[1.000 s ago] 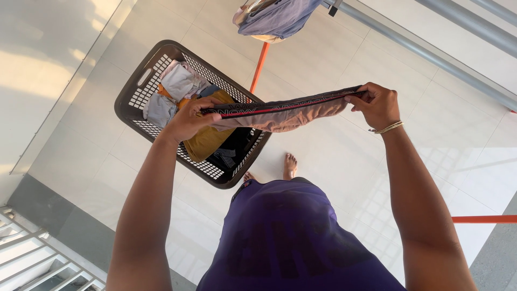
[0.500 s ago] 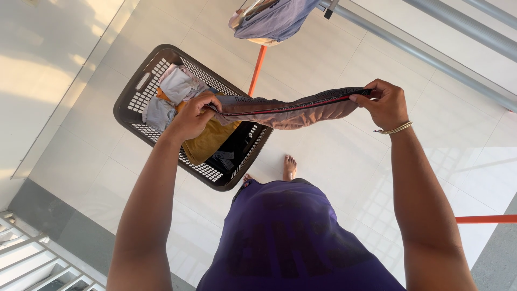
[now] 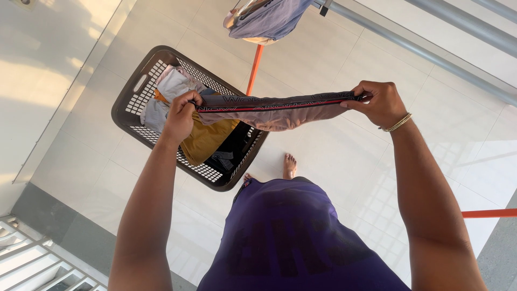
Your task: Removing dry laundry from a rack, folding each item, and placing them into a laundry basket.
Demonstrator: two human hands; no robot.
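Both my hands hold a brownish pair of underwear (image 3: 280, 110) with a dark waistband, stretched level in front of me. My left hand (image 3: 180, 116) grips its left end above the laundry basket. My right hand (image 3: 377, 102), with a gold bangle on the wrist, grips the right end. The dark brown plastic basket (image 3: 132, 89) stands on the tiled floor below, holding several crumpled clothes, among them a mustard piece (image 3: 207, 137) and pale grey ones (image 3: 175, 83).
A blue-grey garment (image 3: 266, 19) hangs over a grey metal rail (image 3: 420, 51) at the top. Orange bars of the rack (image 3: 253, 70) cross the white tiles. My bare foot (image 3: 290, 164) shows beside the basket. A white railing (image 3: 32, 258) lies at bottom left.
My hands have pulled the waistband taut and moved a little further apart; the left hand shifted left and up over the basket. The garment now hangs straighter.
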